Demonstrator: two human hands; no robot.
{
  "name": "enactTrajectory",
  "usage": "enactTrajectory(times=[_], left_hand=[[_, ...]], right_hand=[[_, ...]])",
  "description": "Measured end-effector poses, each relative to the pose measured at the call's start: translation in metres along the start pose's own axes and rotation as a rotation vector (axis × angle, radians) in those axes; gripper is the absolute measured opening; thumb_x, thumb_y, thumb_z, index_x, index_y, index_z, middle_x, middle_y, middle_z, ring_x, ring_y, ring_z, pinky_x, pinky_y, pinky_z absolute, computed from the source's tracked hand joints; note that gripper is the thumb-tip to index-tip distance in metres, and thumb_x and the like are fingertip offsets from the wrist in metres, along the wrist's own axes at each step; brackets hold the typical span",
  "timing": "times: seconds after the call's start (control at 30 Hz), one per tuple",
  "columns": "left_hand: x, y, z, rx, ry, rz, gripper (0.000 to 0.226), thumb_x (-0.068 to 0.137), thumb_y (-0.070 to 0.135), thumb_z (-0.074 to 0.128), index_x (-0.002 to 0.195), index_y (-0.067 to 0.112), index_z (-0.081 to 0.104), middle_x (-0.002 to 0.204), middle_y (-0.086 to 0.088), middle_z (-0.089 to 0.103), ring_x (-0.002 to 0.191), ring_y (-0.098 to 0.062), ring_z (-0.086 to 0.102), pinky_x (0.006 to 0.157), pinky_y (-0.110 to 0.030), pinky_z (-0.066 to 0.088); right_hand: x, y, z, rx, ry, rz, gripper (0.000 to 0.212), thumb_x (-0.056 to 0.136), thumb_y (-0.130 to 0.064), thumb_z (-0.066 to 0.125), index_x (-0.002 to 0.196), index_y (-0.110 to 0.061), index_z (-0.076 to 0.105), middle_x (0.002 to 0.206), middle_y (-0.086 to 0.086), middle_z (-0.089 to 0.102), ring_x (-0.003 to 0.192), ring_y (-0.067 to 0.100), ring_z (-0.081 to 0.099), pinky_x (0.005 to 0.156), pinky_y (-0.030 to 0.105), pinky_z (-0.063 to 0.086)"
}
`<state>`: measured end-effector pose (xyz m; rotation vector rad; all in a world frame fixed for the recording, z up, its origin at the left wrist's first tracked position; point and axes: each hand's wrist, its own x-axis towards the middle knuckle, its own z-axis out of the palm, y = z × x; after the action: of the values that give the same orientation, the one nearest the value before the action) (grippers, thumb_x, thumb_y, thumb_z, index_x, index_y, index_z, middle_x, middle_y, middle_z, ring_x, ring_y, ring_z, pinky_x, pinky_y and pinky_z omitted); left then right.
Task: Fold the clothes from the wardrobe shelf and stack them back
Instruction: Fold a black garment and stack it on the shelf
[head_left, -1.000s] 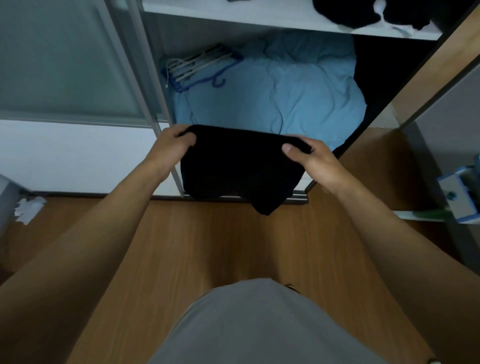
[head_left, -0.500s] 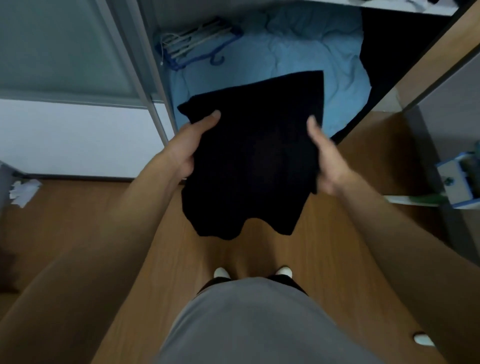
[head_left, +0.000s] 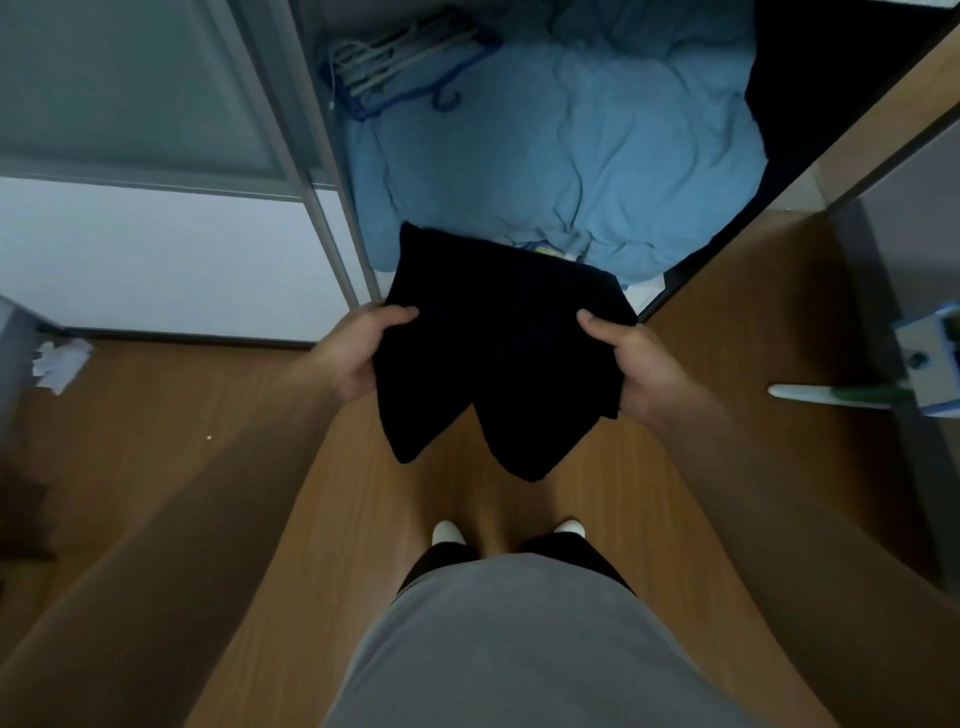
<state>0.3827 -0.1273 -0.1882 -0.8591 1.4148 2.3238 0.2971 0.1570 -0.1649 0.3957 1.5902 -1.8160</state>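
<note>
I see my left hand (head_left: 358, 353) and right hand (head_left: 636, 366) gripping a soft, folded black cloth garment (head_left: 493, 353) by its sides, two pointed ends hanging toward me.

Left hand (head_left: 358, 353) and right hand (head_left: 639, 369) gripping a black garment (head_left: 493, 358), hanging above the floor (head_left: 208, 415), before the wardrobe (head_left: 332, 218).

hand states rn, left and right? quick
Left hand: closed, thumb on top, gripping the left edge of the black garment.
Right hand: closed, gripping the garment's right edge.
</note>
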Motion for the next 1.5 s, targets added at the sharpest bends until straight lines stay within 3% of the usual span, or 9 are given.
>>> enactTrajectory(times=[0.2,0.37,0.47,0.67,0.87,1.07,1.17,1.33,1.5], left_hand=[[0.017,0.015,0.028,0.061,0.124,0.185,0.045,0.098,0.006,0.053,0.137,0.029,0.057,0.117,-0.005,0.071,0.098,-0.016,0.072,0.074,-0.02,0.057],[0.028,0.054,0.046,0.298,-0.025,0.206,0.065,0.088,-0.009,0.061,0.142,0.026,0.052,0.128,-0.008,0.065,0.105,-0.017,0.07,0.082,-0.021,0.056],[0.036,0.092,0.065,0.578,-0.049,0.19,0.09,0.082,-0.007,0.072,0.155,0.025,0.03,0.146,-0.003,0.049,0.126,-0.015,0.054,0.101,-0.021,0.046],[0.055,0.183,0.125,1.332,0.153,0.302,0.102,0.082,0.009,0.074,0.159,0.026,0.008,0.163,0.001,0.023,0.146,-0.016,0.026,0.102,-0.012,0.018],[0.057,0.262,0.149,1.603,0.64,0.661,0.051,0.076,0.019,0.07,0.126,0.026,0.062,0.119,-0.008,0.066,0.113,-0.032,0.059,0.093,-0.043,0.052],[0.061,0.335,0.153,1.263,0.835,0.931,0.047,0.071,0.04,0.061,0.111,0.016,0.068,0.12,-0.005,0.051,0.108,-0.022,0.056,0.095,-0.038,0.049],[0.074,0.364,0.146,0.873,0.634,0.883,0.015,0.091,0.021,0.061,0.105,0.017,0.064,0.109,-0.007,0.063,0.096,-0.024,0.067,0.065,-0.039,0.061],[0.113,0.387,0.135,0.234,0.381,0.867,0.014,0.104,0.019,0.051,0.115,0.022,0.058,0.11,0.004,0.066,0.096,-0.014,0.069,0.054,-0.033,0.059],[0.146,0.434,0.113,0.108,0.452,1.06,0.015,0.102,0.008,0.051,0.105,0.021,0.058,0.11,0.002,0.063,0.101,-0.015,0.067,0.075,-0.034,0.06]], right_hand=[[0.022,-0.018,-0.021,-0.321,0.32,0.089,0.045,0.082,-0.029,0.08,0.118,-0.006,0.066,0.094,0.008,0.077,0.074,0.022,0.076,0.058,0.029,0.058],[0.028,-0.046,-0.038,-0.459,0.064,-0.037,0.086,0.073,-0.032,0.088,0.146,-0.034,0.044,0.138,-0.002,0.056,0.123,0.017,0.057,0.106,0.033,0.047],[0.037,-0.074,-0.032,-0.858,-0.089,-0.146,0.091,0.078,-0.013,0.083,0.152,-0.026,0.033,0.134,-0.003,0.053,0.122,0.013,0.053,0.093,0.01,0.045],[0.081,-0.167,-0.013,-1.479,0.151,-0.52,0.06,0.085,0.002,0.057,0.14,-0.017,0.044,0.129,0.016,0.053,0.117,0.032,0.054,0.095,0.034,0.043],[0.119,-0.291,-0.005,-1.429,0.419,-1.072,0.032,0.082,-0.015,0.071,0.113,-0.019,0.062,0.119,0.011,0.051,0.1,0.034,0.06,0.072,0.04,0.045],[0.148,-0.387,0.022,-0.906,0.286,-1.202,0.027,0.086,-0.03,0.07,0.107,-0.026,0.053,0.103,-0.004,0.063,0.073,0.012,0.063,0.063,0.031,0.048],[0.167,-0.423,0.042,-0.466,-0.023,-0.98,0.024,0.095,-0.016,0.064,0.104,-0.029,0.046,0.102,0.004,0.066,0.054,0.016,0.07,0.044,0.023,0.05],[0.211,-0.472,0.076,-0.329,-0.222,-0.824,0.018,0.1,-0.019,0.057,0.111,-0.027,0.046,0.112,0.004,0.068,0.078,0.024,0.077,0.063,0.03,0.06],[0.264,-0.528,0.147,-0.138,-0.365,-0.508,0.03,0.094,-0.004,0.044,0.119,-0.016,0.054,0.121,0.013,0.064,0.094,0.035,0.073,0.082,0.047,0.057]])
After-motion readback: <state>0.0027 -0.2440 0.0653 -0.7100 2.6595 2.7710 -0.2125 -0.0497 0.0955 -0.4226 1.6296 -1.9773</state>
